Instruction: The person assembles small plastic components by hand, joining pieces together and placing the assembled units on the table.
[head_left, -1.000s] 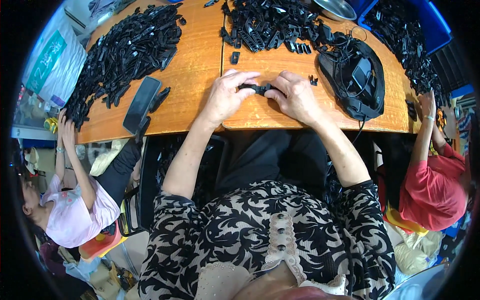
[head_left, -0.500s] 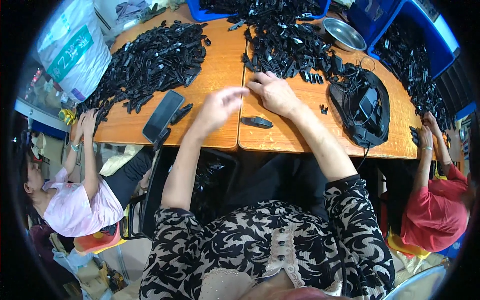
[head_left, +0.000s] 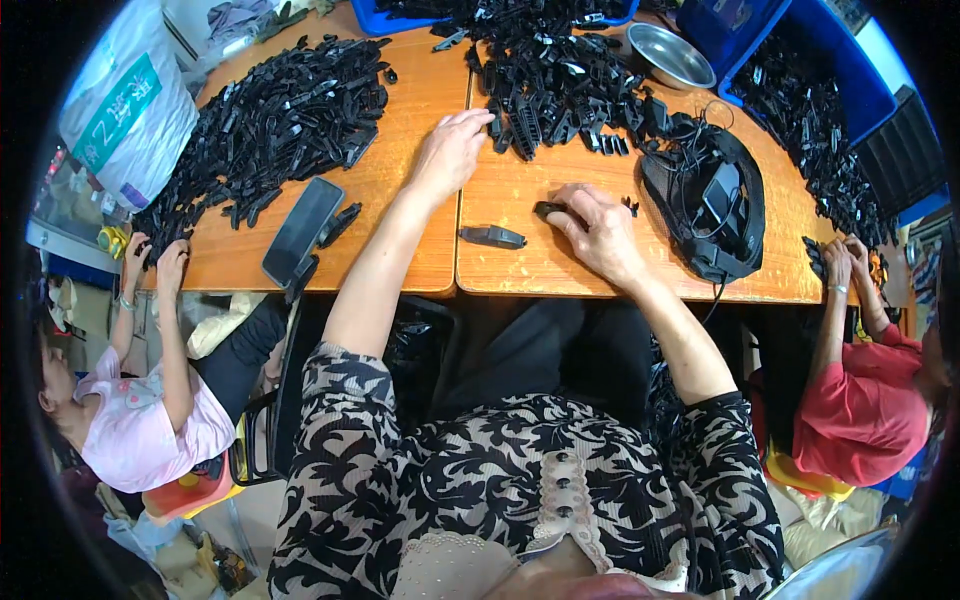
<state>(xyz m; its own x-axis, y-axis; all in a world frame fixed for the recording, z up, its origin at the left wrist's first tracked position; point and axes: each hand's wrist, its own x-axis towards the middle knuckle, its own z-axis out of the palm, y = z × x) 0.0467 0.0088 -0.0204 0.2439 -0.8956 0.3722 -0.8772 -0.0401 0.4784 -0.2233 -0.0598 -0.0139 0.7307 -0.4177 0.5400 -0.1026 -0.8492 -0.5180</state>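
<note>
My right hand (head_left: 598, 230) is closed around a small black plastic part (head_left: 547, 209), held low over the table near its front edge. To its left, a longer black plastic part (head_left: 493, 237) lies alone on the wood. My left hand (head_left: 455, 150) reaches forward with its fingers stretched out, holding nothing that I can see. Its fingertips are at the near left edge of a pile of black plastic parts (head_left: 560, 85). Just beyond my right hand sit tiny black pieces (head_left: 630, 206).
A phone (head_left: 303, 232) lies left, near another heap of black parts (head_left: 290, 120). On the right are a black mesh headband with cables (head_left: 705, 200), a steel bowl (head_left: 672, 56) and a tipped blue bin (head_left: 830, 75). Co-workers' hands (head_left: 155, 262) (head_left: 845, 262) work at both sides.
My right hand has drawn back from the pile toward the front edge with a small black part. My left hand has moved forward to the pile's edge. The view has shifted slightly.
</note>
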